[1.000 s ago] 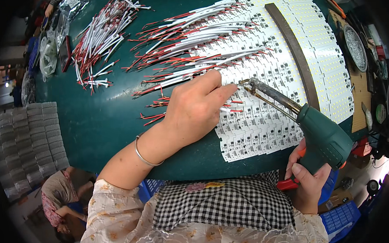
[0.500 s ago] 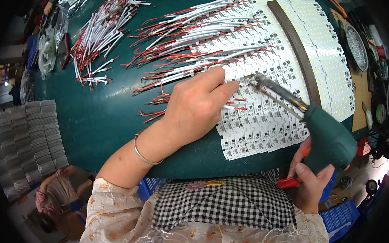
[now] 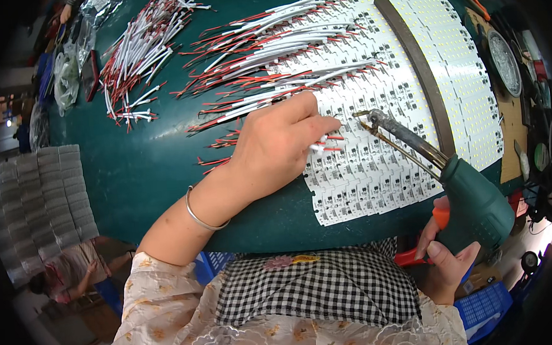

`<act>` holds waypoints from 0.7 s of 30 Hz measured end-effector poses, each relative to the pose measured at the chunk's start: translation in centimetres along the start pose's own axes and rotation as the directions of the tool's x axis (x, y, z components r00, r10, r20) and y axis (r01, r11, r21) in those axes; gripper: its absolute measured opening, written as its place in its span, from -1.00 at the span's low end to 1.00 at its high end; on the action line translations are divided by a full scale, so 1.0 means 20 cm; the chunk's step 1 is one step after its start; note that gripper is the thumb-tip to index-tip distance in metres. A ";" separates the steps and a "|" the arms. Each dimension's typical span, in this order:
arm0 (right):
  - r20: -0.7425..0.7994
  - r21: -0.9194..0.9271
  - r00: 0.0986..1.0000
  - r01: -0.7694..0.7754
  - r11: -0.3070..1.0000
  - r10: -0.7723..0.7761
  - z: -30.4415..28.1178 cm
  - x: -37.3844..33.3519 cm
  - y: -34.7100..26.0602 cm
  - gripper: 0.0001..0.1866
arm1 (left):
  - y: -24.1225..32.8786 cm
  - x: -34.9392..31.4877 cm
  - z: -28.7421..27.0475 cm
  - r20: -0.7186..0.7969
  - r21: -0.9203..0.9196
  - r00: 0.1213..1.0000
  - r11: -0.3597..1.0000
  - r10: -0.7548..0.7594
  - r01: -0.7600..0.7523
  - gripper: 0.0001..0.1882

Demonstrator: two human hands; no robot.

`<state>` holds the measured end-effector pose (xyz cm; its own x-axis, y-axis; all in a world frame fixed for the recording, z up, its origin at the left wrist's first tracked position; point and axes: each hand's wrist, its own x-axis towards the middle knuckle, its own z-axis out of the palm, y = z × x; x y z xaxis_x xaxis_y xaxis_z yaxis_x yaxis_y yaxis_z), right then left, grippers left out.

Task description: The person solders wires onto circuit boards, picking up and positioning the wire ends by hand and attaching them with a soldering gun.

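Note:
My left hand (image 3: 274, 141) is closed in a pinch over the sheet of white circuit boards (image 3: 361, 190), with white-sleeved red wires (image 3: 317, 148) in it; their ends poke out below the fingers. In my right hand (image 3: 446, 263) is a green soldering gun (image 3: 477, 202) with an orange trigger. Its long metal barrel slants up and left, and the tip is just right of my left fingertips, over the boards. Whether the tip touches a board I cannot tell. Rows of white-sleeved wires (image 3: 307, 44) lie with their right ends on the boards beyond my left hand.
A dark flat bar (image 3: 417, 65) lies across the boards. Loose wires (image 3: 142, 54) are heaped at the far left of the green table (image 3: 139, 186). Stacked grey panels (image 3: 41, 210) stand left, and a metal bowl (image 3: 504, 63) right. A co-worker (image 3: 75, 273) sits at lower left.
The soldering gun and my right hand have shifted slightly right and down. My left hand has edged left, and the white wire ends show more below it. The co-worker has changed posture.

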<state>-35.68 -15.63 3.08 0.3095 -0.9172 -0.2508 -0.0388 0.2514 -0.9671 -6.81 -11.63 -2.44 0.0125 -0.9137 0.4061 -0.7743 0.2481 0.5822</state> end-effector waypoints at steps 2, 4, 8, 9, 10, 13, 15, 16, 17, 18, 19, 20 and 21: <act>0.017 0.016 0.999 -0.031 0.999 0.031 0.00 -0.02 -0.01 -0.30 | 0.00 0.00 0.00 0.013 -0.004 1.000 1.000 0.017 -0.017 -0.52; 0.025 0.030 0.998 -0.053 0.998 0.052 -0.01 -0.02 -0.01 -0.31 | 0.00 -0.01 0.00 0.014 0.011 0.999 0.999 0.039 -0.039 -0.53; 0.128 0.041 0.981 -0.152 0.988 0.146 -0.03 -0.03 -0.01 -0.37 | -0.01 -0.01 0.00 0.032 0.051 0.998 0.997 0.060 -0.062 -0.55; 0.100 0.025 0.981 -0.167 0.986 0.164 -0.03 -0.03 -0.01 -0.37 | -0.01 0.00 0.00 0.018 0.035 0.998 0.997 0.068 -0.069 -0.55; 0.072 0.009 0.981 -0.182 0.983 0.181 -0.03 -0.04 0.00 -0.36 | -0.01 0.00 0.01 0.014 0.026 0.997 0.997 0.071 -0.071 -0.56; 0.102 -0.040 0.964 -0.245 0.969 0.247 -0.03 -0.04 0.00 -0.37 | -0.01 -0.01 0.01 0.011 0.032 0.998 0.997 0.070 -0.070 -0.56; 0.113 -0.045 0.965 -0.231 0.972 0.235 -0.03 -0.04 0.00 -0.38 | -0.01 -0.01 0.01 0.003 0.030 0.997 0.997 0.077 -0.077 -0.56; 0.117 -0.047 0.966 -0.226 0.973 0.230 -0.03 -0.04 0.00 -0.39 | -0.01 -0.01 0.01 0.009 0.035 0.997 0.997 0.075 -0.075 -0.56; 0.108 -0.062 0.971 -0.209 0.976 0.215 -0.03 -0.05 0.00 -0.39 | -0.01 -0.01 0.01 0.001 0.030 0.997 0.996 0.081 -0.081 -0.56; 0.092 -0.102 0.973 -0.200 0.974 0.210 -0.03 -0.06 0.01 -0.39 | -0.01 -0.01 0.01 -0.003 0.035 0.996 0.996 0.085 -0.084 -0.56; 0.098 -0.078 0.975 -0.193 0.978 0.200 -0.04 -0.06 0.02 -0.39 | -0.01 -0.01 0.01 0.002 0.046 0.997 0.995 0.083 -0.083 -0.56; 0.165 -0.167 0.976 -0.117 0.979 0.144 -0.06 -0.06 0.03 -0.39 | -0.01 0.00 0.01 -0.007 0.039 0.996 0.995 0.088 -0.088 -0.56; 0.200 -0.209 0.972 -0.078 0.975 0.120 -0.07 -0.07 0.04 -0.39 | -0.01 0.00 0.01 -0.010 0.041 0.996 0.995 0.094 -0.093 -0.55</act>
<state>-37.43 -14.65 2.55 0.4864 -0.7998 -0.3518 -0.2602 0.2518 -0.9321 -6.79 -11.68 -2.74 -0.0538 -0.8832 0.4658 -0.7971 0.3189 0.5127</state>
